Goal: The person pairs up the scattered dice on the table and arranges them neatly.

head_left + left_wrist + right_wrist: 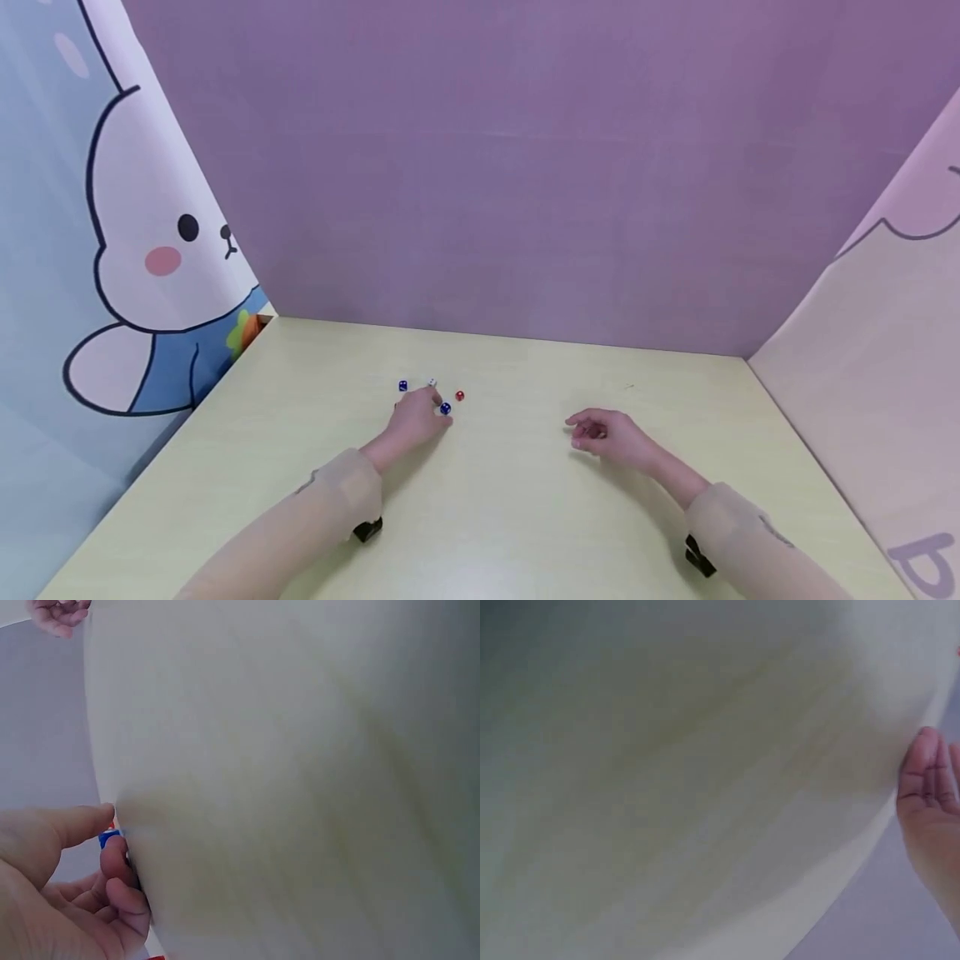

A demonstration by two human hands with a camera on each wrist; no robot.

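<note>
In the head view, my left hand (417,417) is at the table among several small dice. A blue die (446,408) lies in the gap between its thumb and index finger. The left wrist view shows this blue die (109,838) beside the fingertips, with the thumb apart from it. Just beyond the fingers are a white die (432,382) and a red die (460,396). Another blue die (402,386) lies farther left, and a sliver of red shows behind the hand. My right hand (609,435) hovers over the table with loosely bent fingers, holding nothing.
The pale table (495,517) meets a purple backdrop (525,208) at its far edge. A rabbit-print cloth (150,208) hangs on the left and a pale printed cloth (885,358) on the right. A tiny mark (629,386) is on the tabletop beyond my right hand.
</note>
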